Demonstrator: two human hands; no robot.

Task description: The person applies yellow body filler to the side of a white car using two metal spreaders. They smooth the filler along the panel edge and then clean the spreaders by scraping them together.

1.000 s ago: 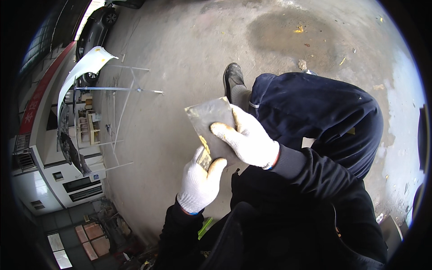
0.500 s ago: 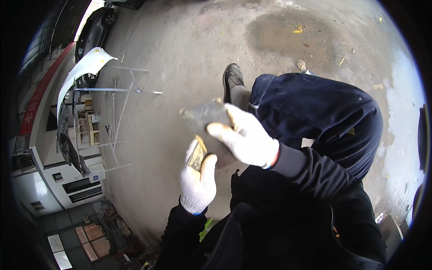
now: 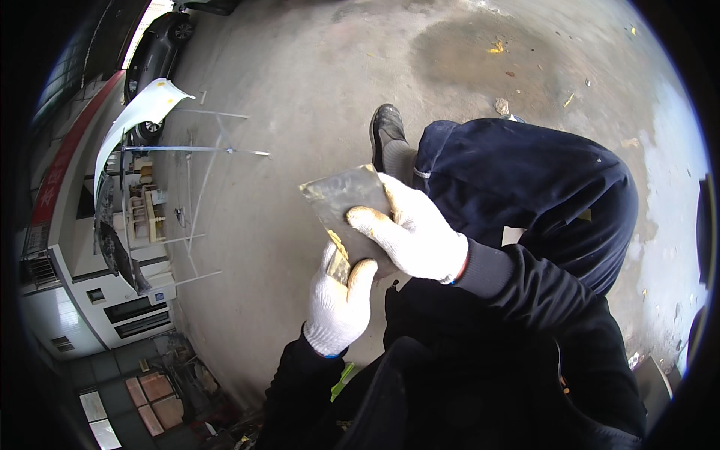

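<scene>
My right hand (image 3: 422, 234), in a white knitted glove with stained fingertips, is closed on a thin, dark grey putty plate (image 3: 337, 193). Its thumb lies across the top face, and yellow smears mark the plate's corners and edges. Below and to the left, my left hand (image 3: 337, 307), gloved alike, pinches a small putty spreader (image 3: 339, 268) between thumb and fingers. Yellow putty (image 3: 337, 244) coats the spreader's upper edge, which meets or overlaps the plate's lower left edge. The fingers under the plate are hidden.
Below my hands lies a concrete floor (image 3: 262, 195) with a damp patch (image 3: 480, 64). At left a white car panel (image 3: 139, 112) rests on a metal stand (image 3: 195, 150); a dark car (image 3: 154, 56) stands beyond. My bent leg (image 3: 525, 172) is at right.
The left hand has shifted slightly right and down, bringing the spreader against or over the plate's edge. The plate, blurred before, now looks sharp; the right hand is nearly in the same place.
</scene>
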